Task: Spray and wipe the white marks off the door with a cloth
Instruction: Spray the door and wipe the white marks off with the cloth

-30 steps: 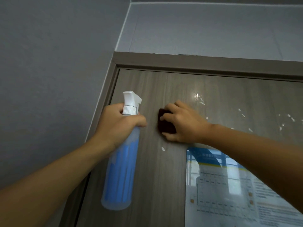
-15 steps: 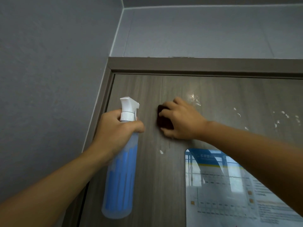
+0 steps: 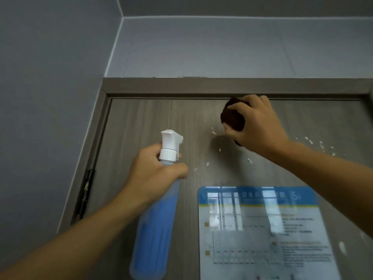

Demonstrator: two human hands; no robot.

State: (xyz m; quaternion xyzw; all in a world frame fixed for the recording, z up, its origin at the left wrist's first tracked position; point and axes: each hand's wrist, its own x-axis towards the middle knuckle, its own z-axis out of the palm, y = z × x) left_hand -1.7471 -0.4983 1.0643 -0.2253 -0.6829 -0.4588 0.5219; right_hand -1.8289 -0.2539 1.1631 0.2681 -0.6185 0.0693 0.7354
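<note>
Dark cloth gripped by right hand, left hand gripping spray bottle

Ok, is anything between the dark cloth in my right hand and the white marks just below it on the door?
Nothing visible. The dark maroon cloth, gripped by the right hand, sits high on the grey wood-grain door, and the nearest white marks lie on bare door beside it. The laminated blue-and-white notice hangs lower.

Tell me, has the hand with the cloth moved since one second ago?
Yes. The right hand with the cloth moved up, from just above the poster toward the door frame.
</note>
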